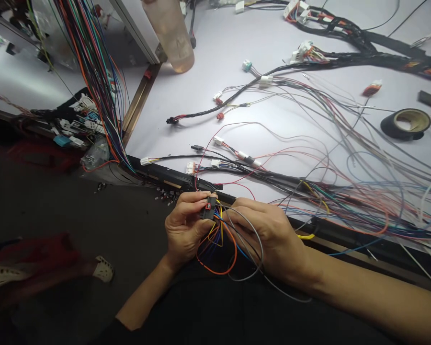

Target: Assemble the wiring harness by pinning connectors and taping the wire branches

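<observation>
A black connector (209, 211) with a small red insert is pinched between the thumb and fingers of my left hand (187, 223). Orange, grey, blue and yellow wires (233, 254) run out of its right side and loop below it. Close against that side, my right hand (266, 227) has its fingers closed around the wires where they meet the connector. Its fingertips are partly hidden, so which wire they pinch does not show. Both hands are just off the near edge of the white table (158, 139).
Taped wire harnesses (345, 62) with white connectors (266, 81) spread across the table. A roll of black tape (405, 123) lies at the right. A bottle of liquid (172, 38) stands at the back left, beside a hanging wire bundle (89, 72). Another person's shoe (103, 269) shows lower left.
</observation>
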Motion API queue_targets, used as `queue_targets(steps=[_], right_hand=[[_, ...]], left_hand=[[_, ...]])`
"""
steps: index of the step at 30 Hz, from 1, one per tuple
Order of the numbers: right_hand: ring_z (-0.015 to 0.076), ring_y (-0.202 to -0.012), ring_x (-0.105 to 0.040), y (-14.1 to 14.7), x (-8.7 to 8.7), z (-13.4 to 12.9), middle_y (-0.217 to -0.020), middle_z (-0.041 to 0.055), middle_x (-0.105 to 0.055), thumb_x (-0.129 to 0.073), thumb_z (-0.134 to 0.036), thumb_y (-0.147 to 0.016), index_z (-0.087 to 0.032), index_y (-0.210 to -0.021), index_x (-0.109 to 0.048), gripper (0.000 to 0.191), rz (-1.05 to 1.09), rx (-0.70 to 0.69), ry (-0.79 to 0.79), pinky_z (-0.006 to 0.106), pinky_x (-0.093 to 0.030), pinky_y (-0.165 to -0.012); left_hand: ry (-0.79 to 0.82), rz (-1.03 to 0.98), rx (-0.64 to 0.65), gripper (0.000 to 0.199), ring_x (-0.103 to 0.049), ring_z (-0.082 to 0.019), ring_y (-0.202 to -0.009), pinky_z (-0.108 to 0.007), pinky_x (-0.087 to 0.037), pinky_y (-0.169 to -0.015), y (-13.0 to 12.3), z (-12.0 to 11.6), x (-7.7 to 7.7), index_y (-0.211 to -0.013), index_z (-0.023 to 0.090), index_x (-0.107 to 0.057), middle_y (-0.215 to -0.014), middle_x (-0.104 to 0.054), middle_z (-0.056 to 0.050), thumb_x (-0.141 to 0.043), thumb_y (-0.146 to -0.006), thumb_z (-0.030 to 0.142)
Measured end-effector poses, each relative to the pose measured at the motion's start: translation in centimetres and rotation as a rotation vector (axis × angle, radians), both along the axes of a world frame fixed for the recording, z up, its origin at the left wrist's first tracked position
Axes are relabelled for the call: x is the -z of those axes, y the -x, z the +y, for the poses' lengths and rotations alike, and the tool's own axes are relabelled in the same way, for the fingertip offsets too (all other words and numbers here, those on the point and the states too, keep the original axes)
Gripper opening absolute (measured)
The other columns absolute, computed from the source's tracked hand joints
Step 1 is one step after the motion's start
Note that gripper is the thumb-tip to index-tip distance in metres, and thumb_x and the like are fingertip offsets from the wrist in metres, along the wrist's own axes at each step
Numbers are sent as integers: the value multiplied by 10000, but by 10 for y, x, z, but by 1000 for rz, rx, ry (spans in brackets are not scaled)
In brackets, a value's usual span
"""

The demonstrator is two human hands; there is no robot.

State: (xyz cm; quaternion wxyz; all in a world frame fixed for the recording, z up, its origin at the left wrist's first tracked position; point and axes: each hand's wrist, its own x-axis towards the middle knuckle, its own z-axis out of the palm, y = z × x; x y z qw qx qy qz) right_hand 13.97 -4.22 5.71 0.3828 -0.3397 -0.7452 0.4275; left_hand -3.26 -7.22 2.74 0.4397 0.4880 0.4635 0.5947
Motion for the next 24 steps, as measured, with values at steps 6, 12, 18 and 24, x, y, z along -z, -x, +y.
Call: queue_targets(steps=[6, 12, 18, 24], right_hand=[[84, -550, -447, -5, 1, 5, -628, -6, -503, -499, -139, -927, -156, -757, -645, 224, -34, 72, 32, 194, -363, -494], [89, -579, -493, -8, -1, 6, -655, 6, -531, -508, -144, -928, -154, -765, -658, 222, -53, 58, 71, 190, -390, -511], [90, -585, -497, -8, -2, 4, -659, 9, -548, -536, -136, -921, -146, -807, -657, 167, -44, 40, 43, 191, -393, -531], [94, -569, -440, -5, -2, 0, -657, 17, -507, -503, -105, -922, -137, -746, -614, 211, -15, 9, -3, 207, -367, -518]], left_hand=[[188, -261, 48, 395, -626, -248, -1142, -397, -506, -1013, -5, 4, 4, -1103, 267, -702, -1236, -651, -88, -779, -732, 379], [251, -307, 43, 215, -645, -222, -1098, -403, -510, -998, -10, 6, 3, -981, 272, -730, -1140, -682, -56, -758, -769, 288], [193, -257, 73, 193, -649, -217, -1074, -369, -550, -928, -8, 5, 3, -980, 272, -728, -1138, -651, -55, -737, -787, 261], [129, -168, 89, 194, -668, -210, -1024, -346, -562, -899, -5, 1, -1, -973, 260, -735, -1091, -650, -60, -740, -781, 236]])
